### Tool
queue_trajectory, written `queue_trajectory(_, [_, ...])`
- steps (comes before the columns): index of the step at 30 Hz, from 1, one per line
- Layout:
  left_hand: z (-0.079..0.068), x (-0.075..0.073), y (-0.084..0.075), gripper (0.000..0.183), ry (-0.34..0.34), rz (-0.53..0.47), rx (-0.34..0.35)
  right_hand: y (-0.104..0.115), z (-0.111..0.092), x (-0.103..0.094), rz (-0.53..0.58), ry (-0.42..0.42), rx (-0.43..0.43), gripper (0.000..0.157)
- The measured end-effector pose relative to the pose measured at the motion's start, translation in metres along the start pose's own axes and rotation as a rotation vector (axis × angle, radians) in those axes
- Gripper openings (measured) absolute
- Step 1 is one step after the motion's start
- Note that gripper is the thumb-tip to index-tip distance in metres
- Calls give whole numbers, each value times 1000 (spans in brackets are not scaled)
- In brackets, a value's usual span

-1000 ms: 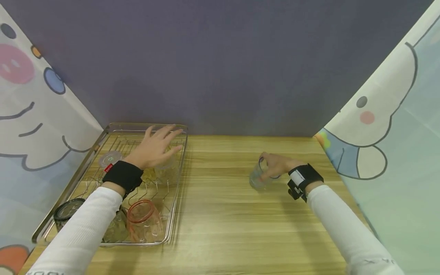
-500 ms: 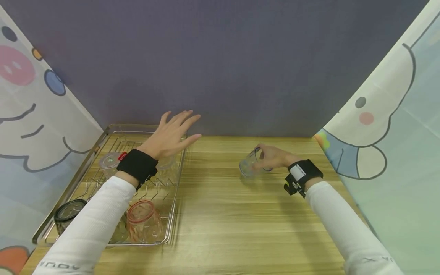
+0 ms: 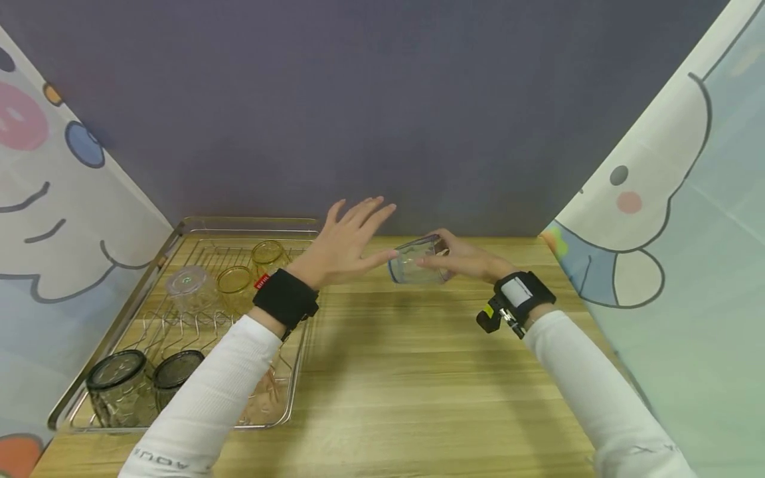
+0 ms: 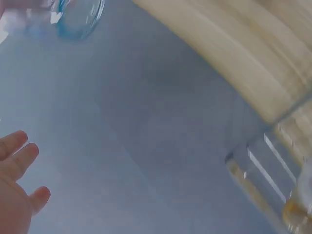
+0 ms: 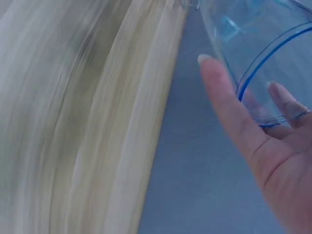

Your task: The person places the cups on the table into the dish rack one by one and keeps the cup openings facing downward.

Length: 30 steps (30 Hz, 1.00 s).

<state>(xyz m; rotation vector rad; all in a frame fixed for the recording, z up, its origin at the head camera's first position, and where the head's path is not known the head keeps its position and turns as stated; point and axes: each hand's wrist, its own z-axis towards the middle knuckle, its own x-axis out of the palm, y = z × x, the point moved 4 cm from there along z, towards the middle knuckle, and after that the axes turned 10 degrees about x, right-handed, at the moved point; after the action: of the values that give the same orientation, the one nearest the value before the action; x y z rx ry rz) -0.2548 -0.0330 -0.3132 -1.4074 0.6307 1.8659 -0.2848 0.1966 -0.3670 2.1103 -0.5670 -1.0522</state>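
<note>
A clear glass (image 3: pixel 412 265) with blue edging lies tilted on its side in the air, held by my right hand (image 3: pixel 463 257) with thumb and fingers around its near end. The right wrist view shows the thumb (image 5: pixel 226 102) along the outside of the glass (image 5: pixel 263 44), close to its blue rim. My left hand (image 3: pixel 343 249) is spread flat just left of the glass, holding nothing. In the head view its thumb tip overlaps the glass's left end, but the left wrist view has those fingers (image 4: pixel 19 161) well apart from the glass (image 4: pixel 80 19).
On the left stands a wire rack (image 3: pixel 291 398) in a metal tray. It carries dark glasses (image 3: pixel 119 385), amber glasses (image 3: pixel 235 285), a clear one (image 3: pixel 192 289) and a pinkish one (image 3: pixel 263 398) partly behind the left sleeve. A grey wall (image 3: pixel 382 119) closes off the wooden table (image 3: pixel 418 372).
My left hand has travelled right, from above the rack to beside the glass. The right hand has raised the glass, brought it left and tipped it nearly level.
</note>
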Motion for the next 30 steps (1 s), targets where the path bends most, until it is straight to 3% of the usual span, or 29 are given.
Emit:
queue_trajectory(6, [8,32,-20,105,15,-36,33,3,-1,11,123,55,-64,76])
queue_trajectory(13, [12,63,-38,93,-5,-31,57,3,0,34,239,192,-155,77])
queue_trajectory(18, [10,75,-41,89,-52,-64,37,-4,1,41,293,181,-152,77])
queue_trajectory(25, [4,85,-42,88,-46,-227,-27,-16,2,49,279,172,-127,80])
queue_trajectory(30, [-3,90,-40,74,-118,-390,-38,-20,-1,54,310,185,-106,69])
